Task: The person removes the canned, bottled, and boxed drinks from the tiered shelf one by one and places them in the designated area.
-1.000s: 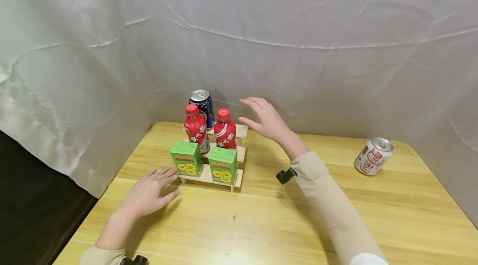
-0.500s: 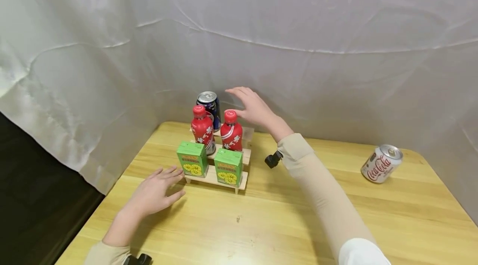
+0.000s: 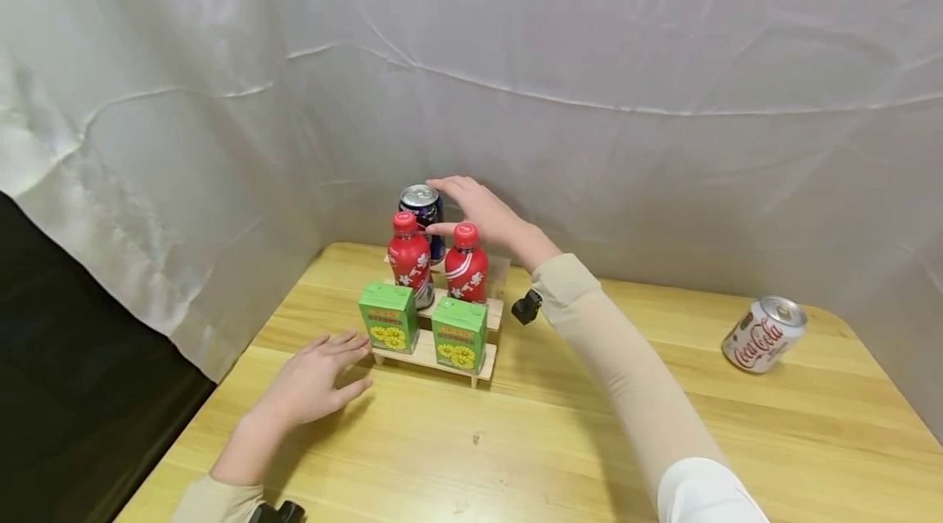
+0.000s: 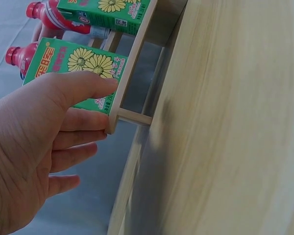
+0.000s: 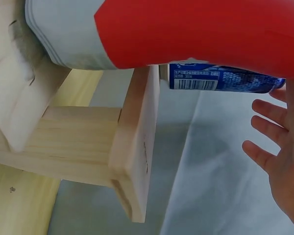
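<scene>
Table (image 3: 471,457): wooden; front edge out of frame.
Rack (image 3: 425,353): three tiers, wood, toward the table's back left corner.
Blue can (image 3: 423,212): one, upright, left end of the rack's top tier.
Bottles: two, red. Left bottle (image 3: 410,257) stands before the blue can; right bottle (image 3: 466,273) stands in front of your right hand. Both on the middle tier.
Cartons: two, green, bottom tier. Left carton (image 3: 388,318) at the left end, right carton (image 3: 460,335) at the right.
Cola can (image 3: 764,335): near the table's back right corner, well apart from the rack.
Curtain (image 3: 589,40): pale, creased, behind the table's back edge.
Your right hand (image 3: 479,208): at the blue can's upper right, thumb and fingers spread wide; no closed hold. You cannot tell whether the fingertips touch.
Your left hand (image 3: 313,380): at the rack's front left corner, fingers extended, thumb apart, nothing grasped. Contact with left carton or rack: cannot tell.
Hidden: the blue can's lower front, behind left bottle; parts of both bottles' lower ends, behind the cartons. In the right wrist view, right bottle fills the top, cut off, covering part of the blue can; that hand is cropped at the right edge.
</scene>
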`<state>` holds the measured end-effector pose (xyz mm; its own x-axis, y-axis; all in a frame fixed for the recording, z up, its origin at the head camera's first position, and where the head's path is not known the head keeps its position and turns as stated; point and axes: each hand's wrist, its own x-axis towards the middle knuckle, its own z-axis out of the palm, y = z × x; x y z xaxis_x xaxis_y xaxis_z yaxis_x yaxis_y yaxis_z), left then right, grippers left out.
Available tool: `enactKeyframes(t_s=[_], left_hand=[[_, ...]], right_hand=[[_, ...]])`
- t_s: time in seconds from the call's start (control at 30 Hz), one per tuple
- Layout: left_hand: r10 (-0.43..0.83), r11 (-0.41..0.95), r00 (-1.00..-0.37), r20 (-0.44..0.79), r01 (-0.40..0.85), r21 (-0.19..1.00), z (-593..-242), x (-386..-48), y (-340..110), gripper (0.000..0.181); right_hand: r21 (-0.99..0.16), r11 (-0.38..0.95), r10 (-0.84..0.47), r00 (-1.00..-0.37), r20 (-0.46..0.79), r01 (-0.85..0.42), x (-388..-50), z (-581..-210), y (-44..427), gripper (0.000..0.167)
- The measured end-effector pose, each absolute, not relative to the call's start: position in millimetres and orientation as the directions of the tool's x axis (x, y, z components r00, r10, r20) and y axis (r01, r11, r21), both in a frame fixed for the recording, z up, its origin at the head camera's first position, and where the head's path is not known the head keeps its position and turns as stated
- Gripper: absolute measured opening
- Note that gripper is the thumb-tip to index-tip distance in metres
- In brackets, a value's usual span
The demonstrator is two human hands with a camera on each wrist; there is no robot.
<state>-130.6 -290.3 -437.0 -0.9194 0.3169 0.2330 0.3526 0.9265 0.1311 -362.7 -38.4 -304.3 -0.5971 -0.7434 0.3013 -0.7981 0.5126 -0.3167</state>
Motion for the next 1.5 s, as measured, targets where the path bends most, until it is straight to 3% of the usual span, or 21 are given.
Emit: enactKeyframes(t_s=[0.4, 0.9, 1.1, 1.5], left_hand=[[0.319, 0.926, -0.918, 0.234, 0.355, 0.131, -437, -133, -289, 0.055], [0.310, 0.928, -0.921, 0.236, 0.347, 0.137, -435, -131, -288, 0.054], [0.311, 0.926, -0.919, 0.241, 0.350, 0.139, -433, -129, -288, 0.054], [0.336, 0.917, -0.910, 0.242, 0.375, 0.135, -435, -133, -286, 0.055]], right_hand=[[-0.297, 0.501, -0.786, -0.571, 0.236, -0.813, -369, -299, -49, 0.084], [-0.458, 0.441, -0.783, -0.580, 0.223, -0.772, -370, -294, -57, 0.076], [-0.416, 0.464, -0.790, -0.577, 0.206, -0.782, -369, -291, -57, 0.081], [-0.397, 0.481, -0.748, -0.602, 0.279, -0.782, -368, -293, -50, 0.074]])
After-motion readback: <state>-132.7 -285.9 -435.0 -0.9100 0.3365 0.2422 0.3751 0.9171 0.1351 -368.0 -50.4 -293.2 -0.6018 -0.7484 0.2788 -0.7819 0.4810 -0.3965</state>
